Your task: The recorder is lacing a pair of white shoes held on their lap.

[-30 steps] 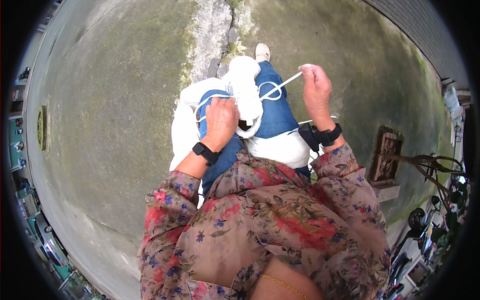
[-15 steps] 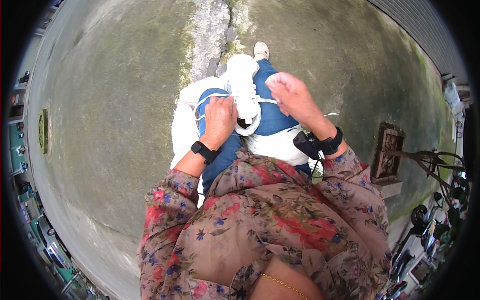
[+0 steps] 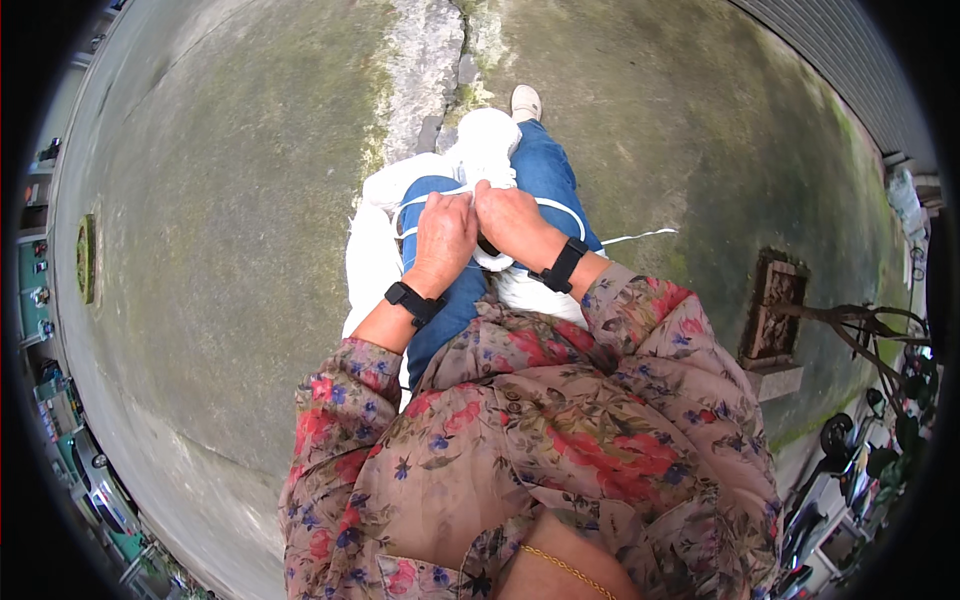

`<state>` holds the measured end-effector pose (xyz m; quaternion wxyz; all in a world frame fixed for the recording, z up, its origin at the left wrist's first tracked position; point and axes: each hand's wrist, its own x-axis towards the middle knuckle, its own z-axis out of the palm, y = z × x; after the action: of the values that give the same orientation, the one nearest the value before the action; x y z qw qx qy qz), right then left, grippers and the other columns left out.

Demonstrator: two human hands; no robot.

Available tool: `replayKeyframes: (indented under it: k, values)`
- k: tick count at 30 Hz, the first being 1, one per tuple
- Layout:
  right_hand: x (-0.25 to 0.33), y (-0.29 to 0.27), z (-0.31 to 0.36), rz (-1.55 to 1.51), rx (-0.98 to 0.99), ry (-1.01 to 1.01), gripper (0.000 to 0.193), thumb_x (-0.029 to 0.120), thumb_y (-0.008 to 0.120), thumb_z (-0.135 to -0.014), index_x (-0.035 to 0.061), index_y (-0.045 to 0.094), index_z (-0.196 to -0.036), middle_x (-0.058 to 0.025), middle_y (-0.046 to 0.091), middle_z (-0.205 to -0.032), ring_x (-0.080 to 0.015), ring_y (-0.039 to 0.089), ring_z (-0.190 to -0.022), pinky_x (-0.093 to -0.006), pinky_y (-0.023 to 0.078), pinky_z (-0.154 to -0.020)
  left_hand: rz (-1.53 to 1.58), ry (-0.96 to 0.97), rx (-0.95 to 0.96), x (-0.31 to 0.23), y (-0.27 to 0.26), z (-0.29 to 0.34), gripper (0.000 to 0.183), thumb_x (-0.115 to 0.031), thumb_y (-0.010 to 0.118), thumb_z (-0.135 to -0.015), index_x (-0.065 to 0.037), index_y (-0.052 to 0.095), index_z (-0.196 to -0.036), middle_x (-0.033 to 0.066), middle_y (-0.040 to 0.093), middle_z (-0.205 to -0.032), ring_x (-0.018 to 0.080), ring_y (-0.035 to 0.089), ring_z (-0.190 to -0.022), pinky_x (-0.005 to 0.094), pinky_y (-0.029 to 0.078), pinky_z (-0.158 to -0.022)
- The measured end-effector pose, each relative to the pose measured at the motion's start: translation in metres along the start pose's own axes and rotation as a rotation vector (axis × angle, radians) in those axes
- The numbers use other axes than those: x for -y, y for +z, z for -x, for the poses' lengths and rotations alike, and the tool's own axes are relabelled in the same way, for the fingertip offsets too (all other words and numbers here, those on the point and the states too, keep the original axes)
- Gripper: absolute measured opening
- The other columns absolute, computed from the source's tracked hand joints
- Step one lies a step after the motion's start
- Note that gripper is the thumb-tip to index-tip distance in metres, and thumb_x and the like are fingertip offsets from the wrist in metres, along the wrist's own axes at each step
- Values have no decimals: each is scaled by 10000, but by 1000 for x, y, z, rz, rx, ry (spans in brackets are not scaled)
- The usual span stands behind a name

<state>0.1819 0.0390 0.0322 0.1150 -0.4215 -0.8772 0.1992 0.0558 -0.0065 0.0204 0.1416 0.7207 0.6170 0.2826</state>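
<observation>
Ground [image 3: 230,180]: grey-green concrete, worn; a pale cracked strip [image 3: 425,70] runs in from its far edge. Floral shirt [image 3: 560,430]: covers torso and upper arms, printed in red, blue and green. Jeans [image 3: 552,180]: blue, both legs, forming the lap. White cloth [image 3: 372,285]: bunched along the left edge of the lap; a further white patch [image 3: 540,297] shows between the thighs, partly hidden by the right forearm. Planter [image 3: 773,308]: rectangular, sunk toward the ground's right edge, bare branches [image 3: 860,322] crossing it.

White shoe [image 3: 488,135]: lies at the far edge of the lap, between the legs; toe points away from the torso, heel opening toward it. Middle section covered by the hands.

Left hand [image 3: 447,237]: narrow, back upward, at the shoe's left side. Right hand [image 3: 512,218]: narrow, laid across the shoe's upper; its fingertips are just beside those of the left. Fingertip contact partly hidden; cannot tell what either one pinches.

Beige shoe [image 3: 526,103]: on the right foot, on the ground beyond the far edge of the lap. Black wristbands [image 3: 415,304]: one per wrist.

White lace [image 3: 567,210]: one length bows over the right thigh; another loops over the left knee from near the fingertips. Gold chain [image 3: 567,568]: smallest item noted, near the shirt's neckline.
</observation>
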Motion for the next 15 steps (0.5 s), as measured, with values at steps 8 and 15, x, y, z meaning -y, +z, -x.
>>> replayKeyframes:
  k: [8, 15]
  values:
    - [-11, -64, -4, -916, 582, 575, 150, 161, 433, -900, 35, 452, -821, 16, 404, -555, -65, 365, -369, -218, 309, -307, -9, -205, 67, 5, -24, -15, 206, -59, 567, -765, -33, 599, -966, 162, 546, -925, 348, 569, -760, 395, 475, -676]
    - [-3, -180, 24, -1557, 214, 248, 180, 221, 476, -912, 52, 452, -855, 34, 388, -531, -53, 368, -399, -199, 355, -389, -62, -185, -62, 4, -38, -29, 132, -75, 600, -721, -19, 630, -836, 180, 592, -858, 359, 587, -724, 409, 484, -650]
